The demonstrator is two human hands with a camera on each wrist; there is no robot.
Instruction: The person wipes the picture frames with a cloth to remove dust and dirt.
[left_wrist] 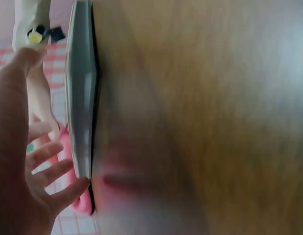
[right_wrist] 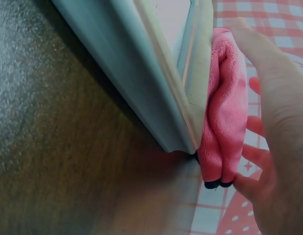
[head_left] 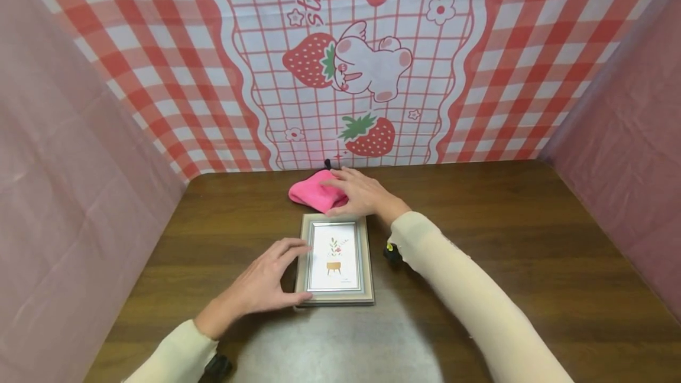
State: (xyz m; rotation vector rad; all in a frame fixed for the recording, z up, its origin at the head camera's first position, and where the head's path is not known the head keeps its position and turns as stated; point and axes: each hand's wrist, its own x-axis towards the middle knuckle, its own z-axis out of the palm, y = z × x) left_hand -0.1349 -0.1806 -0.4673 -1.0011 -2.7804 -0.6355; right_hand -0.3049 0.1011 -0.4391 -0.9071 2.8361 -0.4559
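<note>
A picture frame [head_left: 334, 259] with a drawing of a potted plant lies face up on the table. My left hand [head_left: 263, 279] is at its left side, fingers and thumb spread, their tips over or against the border. Just behind the frame is a folded pink cloth [head_left: 316, 192] with a dark edge. My right hand [head_left: 362, 192] reaches over the cloth's right side, fingers loosely bent. In the right wrist view, the fingertips meet the fuzzy cloth [right_wrist: 225, 112] without visibly curling round it. The left wrist view has the frame's side [left_wrist: 82, 88] beside the left fingers.
The brown wooden table [head_left: 495, 241] carries these things. A red-and-white strawberry-print curtain [head_left: 234, 75] hangs at its back edge, and plain pink curtains [head_left: 85, 164] flank both sides. Dark devices [head_left: 392, 253] are strapped under both wrists.
</note>
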